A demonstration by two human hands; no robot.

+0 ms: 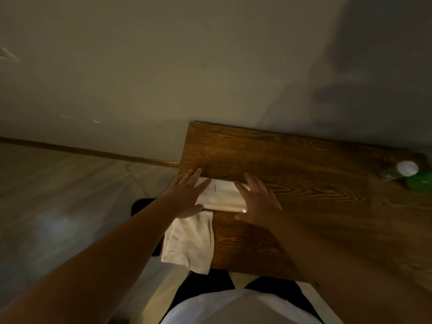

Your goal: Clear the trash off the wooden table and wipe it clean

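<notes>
A white cloth (pixel 221 195) lies on the left end of the dark wooden table (pixel 292 160). One part is folded flat on the top. Its other part (pixel 189 242) hangs over the table's left edge. My left hand (pixel 187 195) rests flat with spread fingers on the cloth's left end, at the table edge. On the cloth's right end my right hand (pixel 257 197) presses down the same way. Neither hand grips anything.
A clear bottle with a white cap (pixel 405 170) and a green packet (pixel 420 181) sit at the table's far right, against the grey wall (pixel 163 66). Pale floor (pixel 58 195) spreads to the left. A black object (pixel 142 204) stands under the table's left edge.
</notes>
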